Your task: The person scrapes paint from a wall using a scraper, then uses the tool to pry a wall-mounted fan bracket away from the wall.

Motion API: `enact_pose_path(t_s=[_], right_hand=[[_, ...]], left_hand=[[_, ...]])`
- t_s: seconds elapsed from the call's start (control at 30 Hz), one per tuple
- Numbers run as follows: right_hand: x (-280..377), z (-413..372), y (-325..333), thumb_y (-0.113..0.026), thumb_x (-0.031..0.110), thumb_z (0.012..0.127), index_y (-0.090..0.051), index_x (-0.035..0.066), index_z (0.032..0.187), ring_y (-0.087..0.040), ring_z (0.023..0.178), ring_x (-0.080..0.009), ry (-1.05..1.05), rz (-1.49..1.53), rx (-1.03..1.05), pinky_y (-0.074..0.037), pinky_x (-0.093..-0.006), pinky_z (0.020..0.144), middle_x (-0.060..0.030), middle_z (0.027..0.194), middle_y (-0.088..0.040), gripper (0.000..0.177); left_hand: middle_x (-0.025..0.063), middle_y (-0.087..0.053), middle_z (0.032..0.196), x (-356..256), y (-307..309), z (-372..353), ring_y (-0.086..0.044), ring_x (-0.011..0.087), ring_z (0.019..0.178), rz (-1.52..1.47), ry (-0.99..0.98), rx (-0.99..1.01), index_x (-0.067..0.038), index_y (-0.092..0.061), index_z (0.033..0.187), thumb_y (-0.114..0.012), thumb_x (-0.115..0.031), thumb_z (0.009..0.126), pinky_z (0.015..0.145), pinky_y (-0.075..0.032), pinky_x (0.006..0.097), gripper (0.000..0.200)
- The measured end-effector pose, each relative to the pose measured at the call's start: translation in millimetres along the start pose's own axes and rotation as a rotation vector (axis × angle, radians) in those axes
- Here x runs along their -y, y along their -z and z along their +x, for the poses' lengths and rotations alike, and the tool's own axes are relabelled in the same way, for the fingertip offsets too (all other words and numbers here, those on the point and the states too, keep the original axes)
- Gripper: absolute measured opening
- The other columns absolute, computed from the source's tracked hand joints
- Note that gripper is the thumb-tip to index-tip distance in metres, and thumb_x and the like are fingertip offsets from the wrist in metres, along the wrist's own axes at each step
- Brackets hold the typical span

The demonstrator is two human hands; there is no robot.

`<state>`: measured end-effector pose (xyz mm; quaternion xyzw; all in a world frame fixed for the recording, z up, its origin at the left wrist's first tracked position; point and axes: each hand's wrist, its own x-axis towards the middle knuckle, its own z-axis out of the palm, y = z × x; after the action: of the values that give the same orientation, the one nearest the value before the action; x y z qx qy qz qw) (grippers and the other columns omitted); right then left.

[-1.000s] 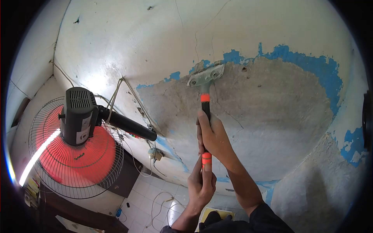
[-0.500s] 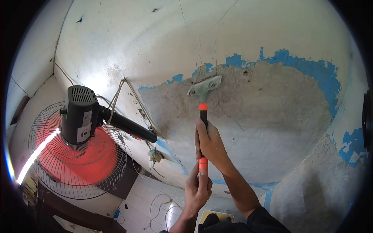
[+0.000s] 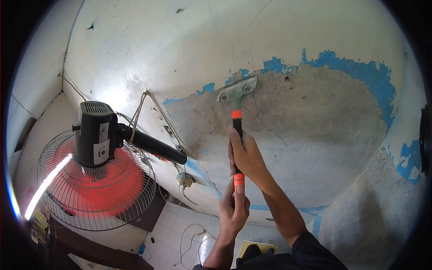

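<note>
A long-handled scraper [image 3: 236, 95] with a grey head and a black and orange handle is held in both hands. My right hand [image 3: 245, 152] wraps round the middle of the handle. Lower down, my left hand [image 3: 234, 208] is closed on the orange end of it. The scraper's blade lies against the wall at the upper edge of the bare grey patch [image 3: 310, 121], where strips of blue paint [image 3: 273, 64] border the pale paint [image 3: 171, 45]. Cracks run up the wall above the blade.
A black fan [image 3: 95, 135] with a red blade and wire guard stands at the left. Cables [image 3: 137, 114] hang on the wall near a small socket box [image 3: 184, 180]. Below are a tiled floor [image 3: 168, 229], a loose cord and a yellow stand [image 3: 265, 247] under my feet.
The scraper head has slid slightly upward along the wall, up to the edge of the pale paint. Both hands have risen with it, keeping their grip. The whole view has shifted a little.
</note>
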<state>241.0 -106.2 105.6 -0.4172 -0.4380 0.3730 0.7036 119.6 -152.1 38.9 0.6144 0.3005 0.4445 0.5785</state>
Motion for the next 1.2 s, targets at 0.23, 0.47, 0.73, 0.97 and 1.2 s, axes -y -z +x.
enact_pose_path(t_s=[0.23, 0.47, 0.73, 0.97, 1.2], right_hand=[[16, 12, -2, -0.043, 0.034, 0.102, -0.044, 0.004, 0.077, -0.048, 0.033, -0.0160, -0.017, -0.033, 0.031, -0.039, -0.0308, 0.032, -0.0034, 0.049, -0.046, 0.040], [-15, -4, 3, -0.042, 0.034, 0.103, -0.044, 0.004, 0.074, -0.048, 0.034, -0.0152, 0.025, -0.021, -0.005, -0.041, -0.0301, 0.034, -0.0032, 0.049, -0.045, 0.042], [-2, -2, 2, -0.042, 0.034, 0.103, -0.043, 0.004, 0.078, -0.048, 0.035, -0.0143, 0.030, 0.013, 0.015, -0.041, -0.0299, 0.034, -0.0031, 0.052, -0.047, 0.039], [-11, -6, 10, -0.041, 0.035, 0.104, -0.042, 0.005, 0.080, -0.047, 0.035, -0.0147, 0.051, 0.099, -0.061, -0.041, -0.0296, 0.036, -0.0028, 0.052, -0.046, 0.039], [-26, -14, 12, -0.041, 0.038, 0.104, -0.044, 0.004, 0.092, -0.044, 0.039, -0.0104, 0.036, 0.295, -0.079, -0.038, -0.0271, 0.035, -0.0005, 0.059, -0.043, 0.036]], left_hand=[[-0.0045, -0.042, 0.055, -4, -2, 4, -0.040, 0.0030, 0.045, 0.037, -0.030, -0.040, 0.009, -0.041, 0.139, -0.045, -0.027, 0.104, 0.041, -0.030, 0.0199, 0.051], [-0.0046, -0.041, 0.053, -1, -3, -13, -0.040, 0.0031, 0.044, -0.021, 0.086, -0.009, 0.009, -0.039, 0.141, -0.044, -0.027, 0.104, 0.041, -0.030, 0.0198, 0.051], [-0.0048, -0.040, 0.054, -3, 6, -2, -0.038, 0.0025, 0.045, 0.036, 0.005, 0.010, 0.008, -0.037, 0.143, -0.046, -0.027, 0.104, 0.042, -0.029, 0.0194, 0.053], [-0.0030, -0.044, 0.057, 8, 20, 5, -0.039, 0.0037, 0.045, 0.031, -0.004, 0.125, 0.004, -0.033, 0.147, -0.045, -0.025, 0.104, 0.042, -0.030, 0.0199, 0.054], [0.0030, -0.047, 0.062, 31, 27, -5, -0.037, 0.0075, 0.042, -0.157, 0.025, 0.164, 0.005, -0.028, 0.149, -0.044, -0.029, 0.102, 0.038, -0.030, 0.0219, 0.061]])
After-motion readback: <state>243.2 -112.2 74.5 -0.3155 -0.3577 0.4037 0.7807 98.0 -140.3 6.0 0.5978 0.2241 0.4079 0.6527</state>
